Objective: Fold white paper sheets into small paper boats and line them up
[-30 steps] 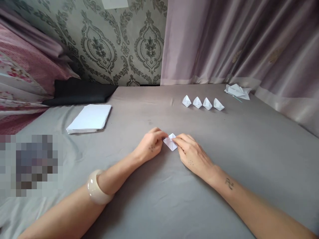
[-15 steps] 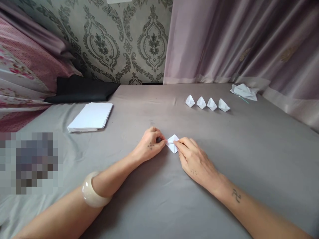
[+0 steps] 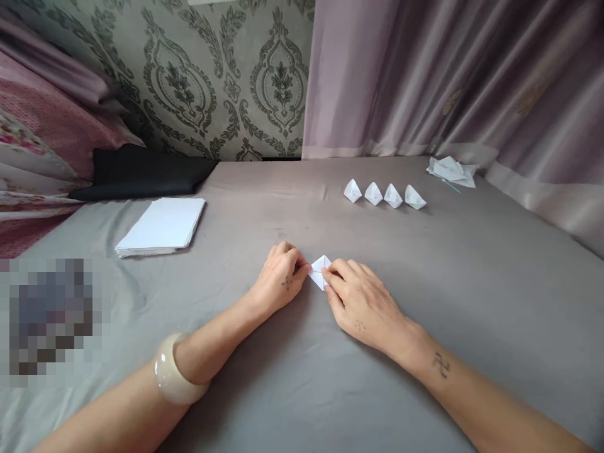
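Observation:
A small folded paper point(image 3: 319, 267), white and diamond-shaped with crease lines across it, lies on the grey cloth between my hands. At its left corner, my left hand point(image 3: 282, 277) pinches it between thumb and fingertips. My right hand point(image 3: 362, 296) covers its right side, with fingertips resting on the paper and the thumb along its lower edge. The paper's right corner is hidden under those fingers.
Beyond my hands stand several folded paper boats point(image 3: 373, 194) in a row. A stack of white paper point(image 3: 163, 225) lies to the left, near a black cloth point(image 3: 151, 171). More folded papers point(image 3: 450, 170) sit at the far right beside a thin greenish stick point(image 3: 452, 186).
My right hand's fingertips have shifted slightly on the paper, and its thumb now meets the lower edge. The whole view has moved a little, so everything appears further left.

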Motion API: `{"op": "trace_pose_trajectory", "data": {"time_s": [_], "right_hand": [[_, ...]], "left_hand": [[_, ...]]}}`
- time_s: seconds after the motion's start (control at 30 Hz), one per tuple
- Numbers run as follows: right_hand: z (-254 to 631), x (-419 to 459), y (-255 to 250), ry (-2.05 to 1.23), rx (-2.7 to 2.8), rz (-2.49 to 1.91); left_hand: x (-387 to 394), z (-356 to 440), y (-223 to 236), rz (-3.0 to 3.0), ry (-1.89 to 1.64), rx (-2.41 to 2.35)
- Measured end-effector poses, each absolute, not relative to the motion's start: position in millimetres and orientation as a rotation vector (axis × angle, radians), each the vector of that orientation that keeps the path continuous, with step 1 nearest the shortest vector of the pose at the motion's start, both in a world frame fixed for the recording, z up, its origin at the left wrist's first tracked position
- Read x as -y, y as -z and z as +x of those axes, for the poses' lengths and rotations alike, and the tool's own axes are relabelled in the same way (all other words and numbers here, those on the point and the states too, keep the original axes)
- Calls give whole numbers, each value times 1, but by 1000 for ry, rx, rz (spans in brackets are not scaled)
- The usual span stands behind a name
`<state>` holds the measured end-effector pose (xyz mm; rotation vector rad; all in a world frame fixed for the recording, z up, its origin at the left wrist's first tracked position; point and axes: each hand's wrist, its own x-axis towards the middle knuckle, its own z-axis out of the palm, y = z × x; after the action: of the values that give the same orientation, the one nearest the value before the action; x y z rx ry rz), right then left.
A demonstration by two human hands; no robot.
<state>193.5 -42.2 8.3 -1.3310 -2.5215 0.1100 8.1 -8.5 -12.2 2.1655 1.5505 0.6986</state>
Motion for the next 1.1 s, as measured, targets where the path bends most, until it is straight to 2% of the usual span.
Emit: {"op": "trace_pose_trajectory", "data": {"time_s": [0.07,0.2,0.27,0.37,0.53,0.63,0.77,1.1], "right_hand": [[202,35,-7,-316,2414,-1270],[222,20,-4,-962,1940,-1341],[227,18,-2,-1020,1765,-1415],[225,25,0,-803,1857,-1362],[205,47,0,-357,2340,-1254],[195,57,-3,-131,2468,-1352],[188,58,-7,16,2520,-1391],[176,53,-6,178,2588,-1444]], "left_hand": [[11,8,11,2362,-709,-1425],[15,9,7,2703,-454,-1161],[15,10,6,2763,-378,-1151],[16,10,4,2800,-353,-1162],[20,9,0,2814,-310,-1145],[21,7,-1,2539,-503,-1266],[17,7,-2,2021,-695,-1516],[10,4,0,1842,-731,-1628]]}}
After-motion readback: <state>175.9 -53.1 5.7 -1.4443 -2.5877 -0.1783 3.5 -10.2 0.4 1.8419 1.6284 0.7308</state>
